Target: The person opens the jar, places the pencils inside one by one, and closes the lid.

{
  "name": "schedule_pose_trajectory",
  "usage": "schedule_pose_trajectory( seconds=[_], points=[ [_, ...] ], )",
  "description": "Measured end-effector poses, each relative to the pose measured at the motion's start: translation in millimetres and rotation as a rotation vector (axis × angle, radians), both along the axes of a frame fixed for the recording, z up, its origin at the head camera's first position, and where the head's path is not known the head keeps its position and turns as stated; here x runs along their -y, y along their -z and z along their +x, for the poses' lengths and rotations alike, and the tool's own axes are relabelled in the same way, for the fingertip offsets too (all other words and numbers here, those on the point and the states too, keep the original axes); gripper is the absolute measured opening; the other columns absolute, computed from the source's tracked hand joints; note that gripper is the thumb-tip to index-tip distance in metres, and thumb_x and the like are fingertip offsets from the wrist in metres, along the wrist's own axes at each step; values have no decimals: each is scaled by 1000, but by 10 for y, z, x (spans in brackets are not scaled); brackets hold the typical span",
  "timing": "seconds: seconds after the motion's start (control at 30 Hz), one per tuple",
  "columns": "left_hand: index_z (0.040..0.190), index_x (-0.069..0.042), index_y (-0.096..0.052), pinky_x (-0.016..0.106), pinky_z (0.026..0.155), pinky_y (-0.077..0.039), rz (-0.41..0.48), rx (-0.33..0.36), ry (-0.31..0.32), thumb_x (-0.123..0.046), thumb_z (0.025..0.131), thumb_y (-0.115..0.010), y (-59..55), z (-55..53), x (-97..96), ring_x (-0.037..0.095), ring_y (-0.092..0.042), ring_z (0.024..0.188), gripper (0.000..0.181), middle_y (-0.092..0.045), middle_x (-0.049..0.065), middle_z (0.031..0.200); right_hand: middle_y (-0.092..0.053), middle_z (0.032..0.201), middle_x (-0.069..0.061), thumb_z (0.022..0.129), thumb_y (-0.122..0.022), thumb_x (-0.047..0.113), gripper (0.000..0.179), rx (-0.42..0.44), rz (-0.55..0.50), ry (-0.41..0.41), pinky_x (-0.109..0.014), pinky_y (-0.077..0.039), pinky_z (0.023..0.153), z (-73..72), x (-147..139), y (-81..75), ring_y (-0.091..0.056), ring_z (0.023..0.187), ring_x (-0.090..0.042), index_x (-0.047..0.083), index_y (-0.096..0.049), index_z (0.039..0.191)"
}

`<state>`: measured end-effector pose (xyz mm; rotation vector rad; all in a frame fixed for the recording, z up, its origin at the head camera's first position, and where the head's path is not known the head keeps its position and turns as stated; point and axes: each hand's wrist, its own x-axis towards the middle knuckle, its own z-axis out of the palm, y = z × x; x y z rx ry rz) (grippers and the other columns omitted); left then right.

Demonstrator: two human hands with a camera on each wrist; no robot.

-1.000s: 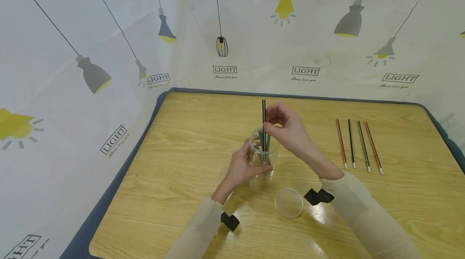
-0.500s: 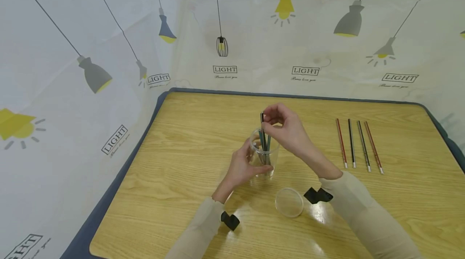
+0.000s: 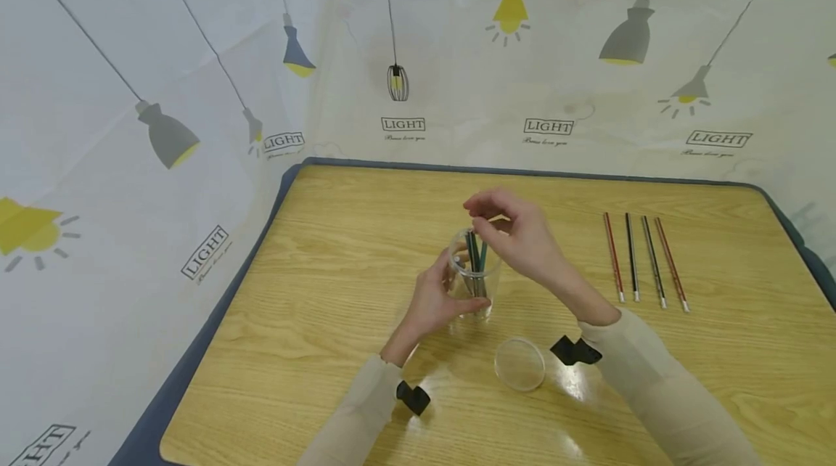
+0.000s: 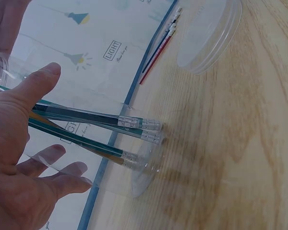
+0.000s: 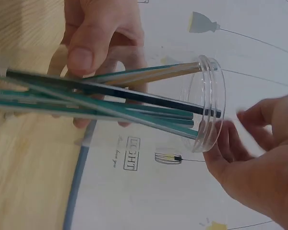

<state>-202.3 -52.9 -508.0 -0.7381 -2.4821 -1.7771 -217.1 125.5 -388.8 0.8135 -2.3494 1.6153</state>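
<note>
My left hand (image 3: 436, 300) grips a clear plastic jar (image 3: 494, 286) standing on the table, thumb on the near side and fingers round the far side. Inside lean several pencils (image 5: 156, 114), mostly green, with one black pencil (image 5: 168, 99) reaching to the mouth and a tan one (image 5: 158, 75) behind. Their eraser ends (image 4: 146, 125) are down at the jar's base in the left wrist view. Just above the rim is my right hand (image 3: 522, 237), its fingers loosely bent and holding nothing. In the right wrist view its fingertips are close to the rim; whether they touch it I cannot tell.
A round clear lid (image 3: 519, 364) lies on the wooden table (image 3: 339, 255) in front of the jar. To the right, several pencils lie in a row, among them a red pencil (image 3: 614, 257) and a black pencil (image 3: 632, 257). A printed sheet (image 3: 457, 38) hangs behind.
The black pencil has gone down into the jar, and my right hand has let go of it. My left hand has stayed on the jar.
</note>
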Motion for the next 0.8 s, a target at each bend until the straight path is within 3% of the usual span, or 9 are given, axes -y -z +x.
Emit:
schedule_pose_trajectory(
  seconds=[0.1,0.17,0.3,0.43,0.53,0.63,0.7,0.8],
  points=[
    [151,-28,-40,53,101,-44,-6,-8,7,-19,76,-90,-7,4,11,24,-51,129,90,-57,4,140,-68,102,-9,93,-59,-8,19,-214,114,-66,-30,-55,68,-15,6,22,-64,85,-19,0,-74,101],
    [153,-28,-37,53,101,-45,-15,-13,13,-19,77,-90,-5,7,16,24,-51,130,92,-56,3,140,-68,98,-8,90,-60,-9,19,-309,164,-82,-33,-53,65,-27,10,41,-64,81,-20,0,-75,95],
    [154,-29,-35,53,101,-44,-24,-15,17,-21,78,-89,2,10,24,25,-49,131,94,-55,1,142,-71,92,-10,86,-63,-9,15,-404,239,-78,-37,-52,65,-51,-1,85,-64,82,-24,-2,-75,90],
    [153,-29,-36,53,102,-44,-28,-15,8,-20,78,-90,-4,11,31,24,-48,132,93,-54,2,143,-71,95,-14,85,-66,-6,14,-442,288,-85,-41,-55,68,-59,-32,103,-65,87,-30,-5,-75,96],
    [153,-28,-36,53,102,-43,-22,-10,6,-20,78,-89,-13,10,27,25,-49,132,93,-56,4,141,-69,101,-16,87,-67,-7,15,-431,293,-68,-44,-56,71,-63,-69,105,-65,92,-33,-6,-74,100],
    [152,-26,-37,54,104,-41,-11,-6,6,-18,77,-90,-10,7,19,28,-51,131,92,-58,9,139,-69,105,-16,89,-68,-6,15,-365,278,-2,-45,-55,74,-83,-129,110,-65,94,-32,-4,-73,103],
    [152,-23,-38,55,105,-39,0,-11,9,-16,77,-89,-7,5,10,32,-51,130,91,-57,11,139,-69,104,-17,93,-65,-3,15,-278,256,66,-44,-54,75,-103,-206,96,-65,91,-31,-5,-72,106],
    [151,-19,-39,55,106,-38,10,-25,7,-14,77,-90,-2,3,6,33,-52,130,90,-56,13,140,-70,104,-18,100,-59,7,21,-62,219,193,-34,-54,72,-182,-416,76,-66,87,-29,-4,-70,113]
  ],
)
